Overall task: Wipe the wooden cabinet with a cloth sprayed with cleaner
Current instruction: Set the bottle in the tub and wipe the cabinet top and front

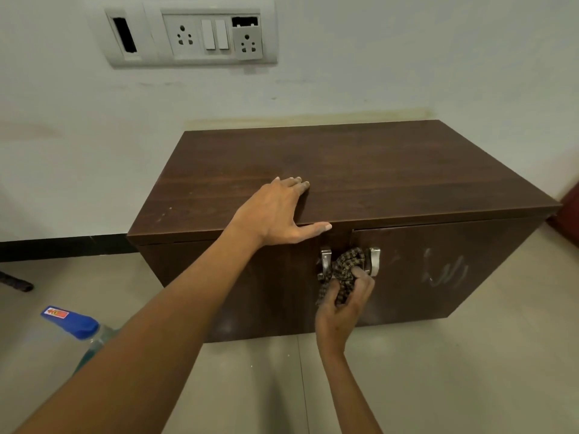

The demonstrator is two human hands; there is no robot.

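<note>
A low dark wooden cabinet [360,170] stands on the floor against the wall. My left hand [279,211] lies flat on the front edge of its top, fingers straight, thumb along the edge. My right hand [344,302] grips a bunched checked cloth [344,267] and holds it against the cabinet's front between the two metal door handles [326,264]. A spray bottle of blue cleaner with a blue cap [78,327] stands on the floor at the lower left, partly hidden by my left forearm. Smear marks [445,270] show on the right door.
A switch and socket panel [191,36] is on the wall above. The floor is pale tile [454,371]. A dark object [15,281] lies at the left edge of the floor. Something reddish [571,211] sits past the cabinet's right end.
</note>
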